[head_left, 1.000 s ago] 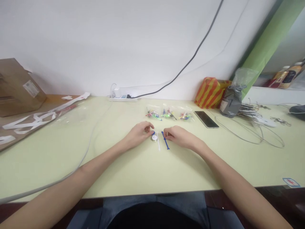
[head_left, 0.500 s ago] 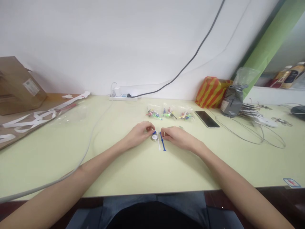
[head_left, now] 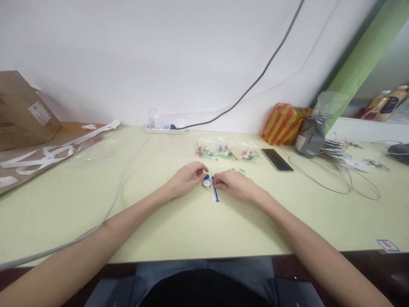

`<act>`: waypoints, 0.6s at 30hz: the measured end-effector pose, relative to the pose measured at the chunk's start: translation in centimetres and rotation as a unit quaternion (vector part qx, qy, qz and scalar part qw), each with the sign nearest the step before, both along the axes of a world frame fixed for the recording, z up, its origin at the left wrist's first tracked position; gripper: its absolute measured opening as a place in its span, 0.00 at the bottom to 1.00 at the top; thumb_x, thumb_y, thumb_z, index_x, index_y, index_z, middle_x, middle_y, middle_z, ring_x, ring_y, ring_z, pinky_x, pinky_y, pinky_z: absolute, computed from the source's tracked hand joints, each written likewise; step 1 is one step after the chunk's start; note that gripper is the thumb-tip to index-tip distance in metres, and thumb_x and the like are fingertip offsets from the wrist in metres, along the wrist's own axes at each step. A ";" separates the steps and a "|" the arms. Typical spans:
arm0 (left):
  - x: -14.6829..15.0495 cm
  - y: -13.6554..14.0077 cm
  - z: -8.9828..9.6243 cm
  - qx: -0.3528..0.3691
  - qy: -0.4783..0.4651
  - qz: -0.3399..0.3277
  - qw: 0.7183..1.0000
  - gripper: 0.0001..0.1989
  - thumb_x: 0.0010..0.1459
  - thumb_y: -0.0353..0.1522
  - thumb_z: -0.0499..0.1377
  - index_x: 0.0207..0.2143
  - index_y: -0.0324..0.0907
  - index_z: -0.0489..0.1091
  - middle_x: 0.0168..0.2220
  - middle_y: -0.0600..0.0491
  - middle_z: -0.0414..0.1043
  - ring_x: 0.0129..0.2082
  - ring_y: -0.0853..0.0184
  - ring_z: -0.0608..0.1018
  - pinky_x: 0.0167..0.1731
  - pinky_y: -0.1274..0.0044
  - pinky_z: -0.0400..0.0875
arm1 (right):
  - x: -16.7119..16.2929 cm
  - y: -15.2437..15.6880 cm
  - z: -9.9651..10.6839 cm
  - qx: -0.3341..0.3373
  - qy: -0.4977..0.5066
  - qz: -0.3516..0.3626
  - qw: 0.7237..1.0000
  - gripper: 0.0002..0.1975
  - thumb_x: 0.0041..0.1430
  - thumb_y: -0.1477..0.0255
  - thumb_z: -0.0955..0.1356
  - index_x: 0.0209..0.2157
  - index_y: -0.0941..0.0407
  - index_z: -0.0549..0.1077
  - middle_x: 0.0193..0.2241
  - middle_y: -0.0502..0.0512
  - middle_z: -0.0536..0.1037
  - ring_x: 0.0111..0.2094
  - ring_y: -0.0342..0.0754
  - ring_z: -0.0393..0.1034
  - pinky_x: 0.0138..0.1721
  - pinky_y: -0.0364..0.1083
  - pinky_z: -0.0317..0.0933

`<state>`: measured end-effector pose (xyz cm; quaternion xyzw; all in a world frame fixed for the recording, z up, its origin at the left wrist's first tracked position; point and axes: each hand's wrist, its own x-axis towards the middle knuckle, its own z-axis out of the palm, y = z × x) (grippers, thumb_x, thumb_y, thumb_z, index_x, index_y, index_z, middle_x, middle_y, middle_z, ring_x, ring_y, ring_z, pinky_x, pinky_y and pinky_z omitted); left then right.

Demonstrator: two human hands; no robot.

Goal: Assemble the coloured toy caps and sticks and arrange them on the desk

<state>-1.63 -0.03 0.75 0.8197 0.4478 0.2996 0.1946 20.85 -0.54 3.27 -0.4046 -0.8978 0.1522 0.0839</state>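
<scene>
Alignment seems underway: blue stick [head_left: 217, 195] is pinched by right hand [head_left: 235, 183] beside white stick [head_left: 213, 195] — gentle release needed; grip of left hand [head_left: 185, 179] can't be told.

Your table [head_left: 166, 238] is pale yellow-green, with a sticker [head_left: 387, 245] by its near edge on the right. In front of you, a small round white piece [head_left: 207, 183] sits just below a blue piece [head_left: 206, 176], with a white stick [head_left: 213, 196] and a blue stick [head_left: 217, 195] close together at their right. Farther back you have three clear packets [head_left: 226, 152] of colorful bits in a row (too small to sort), then a phone [head_left: 277, 160]. Along the wall stand your power strip [head_left: 164, 131], striped bag [head_left: 281, 123] and gray bag [head_left: 309, 140].
</scene>
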 end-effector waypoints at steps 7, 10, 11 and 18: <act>0.2 -0.1 0.2 -0.001 0.002 0.001 1.000 0.13 0.65 0.38 0.52 0.43 0.44 0.74 0.40 0.50 0.76 0.39 0.62 0.76 0.41 0.70 0.70 | 0.0 0.3 -0.6 0.010 -0.004 0.002 1.000 0.06 0.67 0.73 0.66 0.35 0.54 0.74 0.34 0.53 0.78 0.32 0.45 0.69 0.30 0.42 0.48; 0.0 0.1 0.0 0.000 0.004 0.004 1.000 0.14 0.66 0.39 0.51 0.43 0.44 0.73 0.39 0.51 0.76 0.39 0.63 0.75 0.40 0.71 0.70 | -0.1 0.1 -0.5 0.011 -0.002 0.009 1.000 0.06 0.66 0.74 0.66 0.36 0.54 0.74 0.33 0.52 0.78 0.31 0.45 0.69 0.30 0.42 0.48; 0.0 0.1 0.0 0.001 0.004 0.005 1.000 0.14 0.66 0.39 0.51 0.43 0.44 0.73 0.40 0.51 0.76 0.39 0.63 0.75 0.40 0.71 0.70 | 0.0 0.1 -0.3 0.012 0.000 0.011 1.000 0.06 0.66 0.74 0.66 0.36 0.54 0.74 0.32 0.52 0.78 0.31 0.45 0.69 0.30 0.42 0.48; 0.0 -0.2 0.4 0.016 0.013 0.012 1.000 0.15 0.68 0.39 0.49 0.44 0.44 0.73 0.42 0.50 0.75 0.41 0.62 0.75 0.41 0.70 0.70 | 2.4 1.6 1.7 0.061 0.057 -0.043 0.996 0.07 0.67 0.76 0.64 0.37 0.56 0.74 0.33 0.52 0.77 0.34 0.45 0.68 0.34 0.42 0.53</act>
